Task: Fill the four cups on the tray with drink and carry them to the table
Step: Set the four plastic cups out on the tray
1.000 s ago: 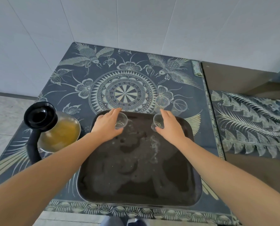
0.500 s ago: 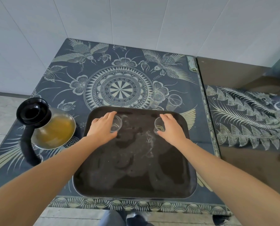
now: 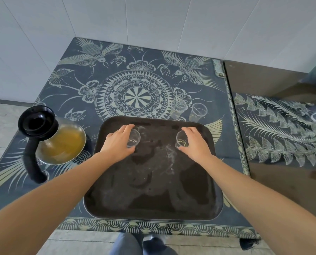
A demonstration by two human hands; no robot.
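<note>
Gripping a small clear plastic cup [image 3: 134,138] in my left hand [image 3: 119,142] and a second clear plastic cup [image 3: 181,139] in my right hand [image 3: 195,142], I have both over the far half of the dark rectangular tray [image 3: 153,208]. My left fingers curl round the far and left side of its cup with the thumb on the near side, so the cup sits at the right of that hand, toward the tray's middle. My right hand mirrors this: the cup is at its left, pinched between curled fingers and thumb. I cannot tell whether either base is touching the tray. The right-hand cup shows a thin yellowish ring at its bottom.

The tray lies against the near edge of the dark blue desk [image 3: 135,57] patterned with pale birds, flowers and a round medallion. Off the tray, just beyond its far right corner, a third clear plastic cup [image 3: 177,108] stands on the desk, with a fourth clear plastic cup [image 3: 197,112] just beside it on the right. Near the desk's left edge, well apart from my left hand, stands a round glass jug [image 3: 63,144] of amber drink with a black funnel top and black handle.
</note>
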